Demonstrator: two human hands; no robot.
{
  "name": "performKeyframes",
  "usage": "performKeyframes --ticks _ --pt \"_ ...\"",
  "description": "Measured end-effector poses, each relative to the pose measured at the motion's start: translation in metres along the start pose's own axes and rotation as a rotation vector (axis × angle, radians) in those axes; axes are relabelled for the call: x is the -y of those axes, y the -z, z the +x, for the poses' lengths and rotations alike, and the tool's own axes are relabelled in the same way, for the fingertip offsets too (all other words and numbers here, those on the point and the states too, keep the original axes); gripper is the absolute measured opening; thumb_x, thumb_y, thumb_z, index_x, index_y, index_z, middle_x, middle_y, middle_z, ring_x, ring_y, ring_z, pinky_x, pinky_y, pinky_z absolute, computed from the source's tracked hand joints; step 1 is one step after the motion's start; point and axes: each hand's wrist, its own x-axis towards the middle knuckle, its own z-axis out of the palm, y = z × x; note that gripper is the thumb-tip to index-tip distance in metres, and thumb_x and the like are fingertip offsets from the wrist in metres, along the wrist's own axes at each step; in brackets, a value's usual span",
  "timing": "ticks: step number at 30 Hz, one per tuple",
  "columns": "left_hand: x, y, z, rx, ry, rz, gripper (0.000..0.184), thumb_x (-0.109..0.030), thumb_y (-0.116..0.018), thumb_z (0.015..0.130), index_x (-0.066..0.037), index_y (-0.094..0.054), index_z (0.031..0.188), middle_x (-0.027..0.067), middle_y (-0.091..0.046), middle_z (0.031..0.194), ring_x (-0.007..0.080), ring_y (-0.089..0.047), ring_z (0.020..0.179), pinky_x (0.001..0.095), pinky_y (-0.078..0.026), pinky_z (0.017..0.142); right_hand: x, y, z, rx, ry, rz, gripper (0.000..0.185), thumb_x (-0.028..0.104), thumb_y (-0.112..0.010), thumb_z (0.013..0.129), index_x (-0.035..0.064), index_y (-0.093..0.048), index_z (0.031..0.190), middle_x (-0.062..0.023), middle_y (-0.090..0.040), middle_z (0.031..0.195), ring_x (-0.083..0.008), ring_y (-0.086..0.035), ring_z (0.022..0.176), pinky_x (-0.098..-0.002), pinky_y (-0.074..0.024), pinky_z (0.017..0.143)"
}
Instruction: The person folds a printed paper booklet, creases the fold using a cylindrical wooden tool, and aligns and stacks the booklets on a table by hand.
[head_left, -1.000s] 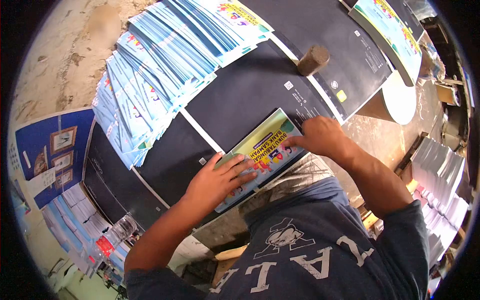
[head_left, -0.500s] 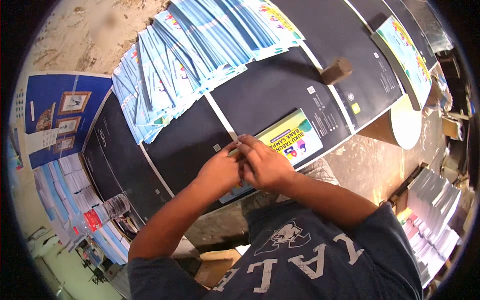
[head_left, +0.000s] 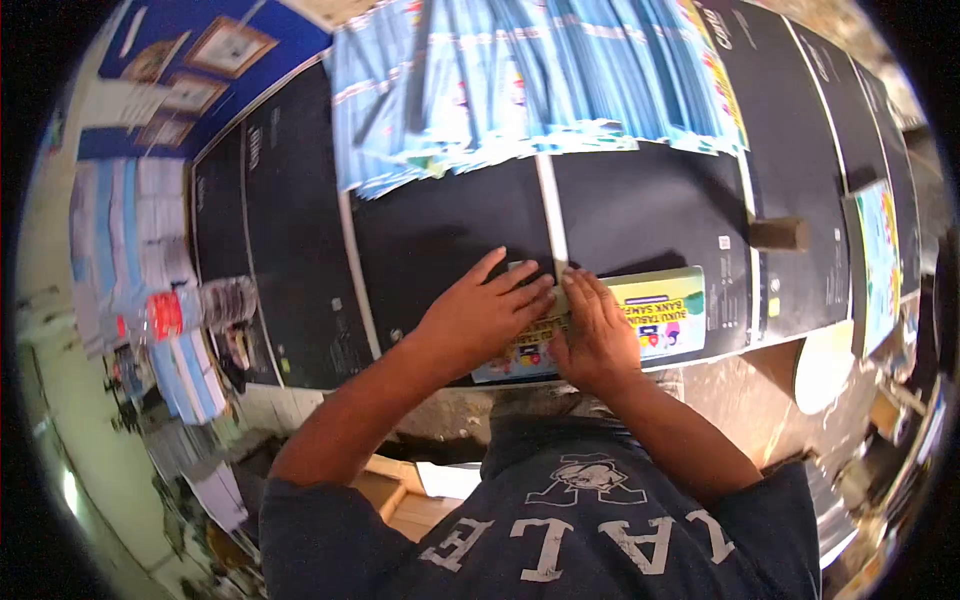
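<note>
A colourful printed booklet [head_left: 672, 312] lies flat near the front edge of the black-covered table [head_left: 640, 210]. My left hand [head_left: 487, 312] rests on its left part with the fingers spread. Just right of it, my right hand [head_left: 598, 335] lies flat over the middle of the booklet, fingers stretched out and close together. The two hands nearly meet and hide much of the cover. Beyond them a wide fanned pile of blue booklets [head_left: 540, 85] covers the back of the table.
A brown block [head_left: 778, 235] stands right of the booklet. More booklets [head_left: 877, 265] lie at the table's right end. On the left are a plastic bottle [head_left: 228, 302] and stacked paper [head_left: 160, 220]. A round white-topped object [head_left: 823, 368] is below the right edge.
The view has turned, so the table looks more level. My hands came together at the booklet's middle, fingers bent, and now lie flatter and slightly apart on it.
</note>
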Motion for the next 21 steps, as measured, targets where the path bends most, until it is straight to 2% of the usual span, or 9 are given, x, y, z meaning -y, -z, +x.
performKeyframes --ticks 1,3,5,6,8,14,16,18,21 --pt "-0.011 -0.002 -0.006 -0.006 0.034 0.003 0.061 -0.025 -0.070 0.083 -0.009 -0.052 0.139 0.0069 -0.051 0.148 0.0252 -0.041 0.142 0.0539 -0.025 0.120 0.001 -0.003 -0.001 0.002 0.002 -0.107 0.068 0.023 -0.064 0.083 -0.0028 -0.041 0.142 -0.0200 -0.047 0.145 -0.0371 -0.042 0.138 -0.0461 -0.0351 0.116" --pt "-0.044 -0.010 -0.001 -0.198 0.405 -0.128 0.053 -0.019 -0.064 0.088 -0.005 -0.053 0.138 0.0127 -0.052 0.147 0.0278 -0.045 0.140 0.0538 -0.028 0.118 0.000 -0.006 -0.003 0.058 0.044 -0.163 0.067 0.029 -0.060 0.087 -0.0010 -0.041 0.144 -0.0179 -0.043 0.149 -0.0361 -0.038 0.141 -0.0472 -0.0326 0.117" --pt "-0.074 -0.032 0.018 -0.554 0.526 -0.383 0.050 -0.020 -0.058 0.092 -0.002 -0.052 0.138 0.0182 -0.053 0.144 0.0308 -0.050 0.136 0.0550 -0.031 0.114 0.001 -0.009 -0.005 0.142 -0.010 -0.360 0.066 0.034 -0.057 0.089 0.0011 -0.042 0.145 -0.0167 -0.042 0.151 -0.0354 -0.033 0.144 -0.0483 -0.0290 0.118" --pt "-0.083 -0.044 0.023 -0.563 0.557 -0.378 0.050 -0.020 -0.058 0.092 -0.002 -0.052 0.138 0.0182 -0.053 0.144 0.0308 -0.050 0.136 0.0550 -0.031 0.114 0.001 -0.012 -0.003 0.153 0.003 -0.401 0.066 0.036 -0.056 0.090 0.0027 -0.043 0.146 -0.0156 -0.041 0.152 -0.0349 -0.030 0.146 -0.0497 -0.0255 0.120" --pt "-0.091 -0.062 0.033 -0.733 0.599 -0.404 0.051 -0.028 -0.054 0.095 -0.002 -0.052 0.139 0.0185 -0.055 0.143 0.0330 -0.053 0.132 0.0565 -0.031 0.113 0.001 -0.009 -0.003 0.131 0.050 -0.457 0.068 0.037 -0.056 0.090 0.0006 -0.043 0.146 -0.0161 -0.042 0.151 -0.0328 -0.031 0.146 -0.0535 -0.0206 0.121" --pt "-0.094 -0.072 0.031 -0.721 0.658 -0.537 0.053 -0.034 -0.050 0.097 -0.003 -0.051 0.141 0.0175 -0.054 0.145 0.0330 -0.051 0.135 0.0560 -0.030 0.114 -0.004 -0.012 -0.001 0.154 0.038 -0.462 0.068 0.039 -0.050 0.091 0.0021 -0.041 0.148 -0.0155 -0.042 0.150 -0.0328 -0.032 0.145 -0.0568 -0.0155 0.122" --pt "-0.090 -0.075 0.030 -0.669 0.666 -0.553 0.054 -0.035 -0.048 0.098 -0.004 -0.051 0.141 0.0176 -0.053 0.145 0.0333 -0.050 0.135 0.0562 -0.029 0.114 -0.003 -0.018 -0.003 0.187 -0.015 -0.457 0.067 0.039 -0.047 0.091 0.0029 -0.042 0.147 -0.0153 -0.041 0.150 -0.0336 -0.032 0.145 -0.0578 -0.0165 0.121" --pt "-0.089 -0.074 0.033 -0.716 0.666 -0.521 0.051 -0.035 -0.044 0.101 -0.003 -0.052 0.140 0.0187 -0.053 0.145 0.0325 -0.050 0.136 0.0528 -0.027 0.117 -0.006 -0.019 -0.004 0.206 -0.005 -0.453 0.067 0.039 -0.047 0.091 0.0027 -0.042 0.147 -0.0156 -0.042 0.150 -0.0338 -0.032 0.145 -0.0578 -0.0171 0.121" --pt "-0.087 -0.072 0.036 -0.712 0.683 -0.569 0.050 -0.036 -0.043 0.102 -0.003 -0.053 0.139 0.0188 -0.054 0.143 0.0327 -0.051 0.135 0.0521 -0.029 0.117 -0.014 -0.019 -0.008 0.137 -0.007 -0.443 0.065 0.036 -0.048 0.091 0.0026 -0.042 0.147 -0.0156 -0.042 0.150 -0.0347 -0.032 0.145 -0.0562 -0.0180 0.122"
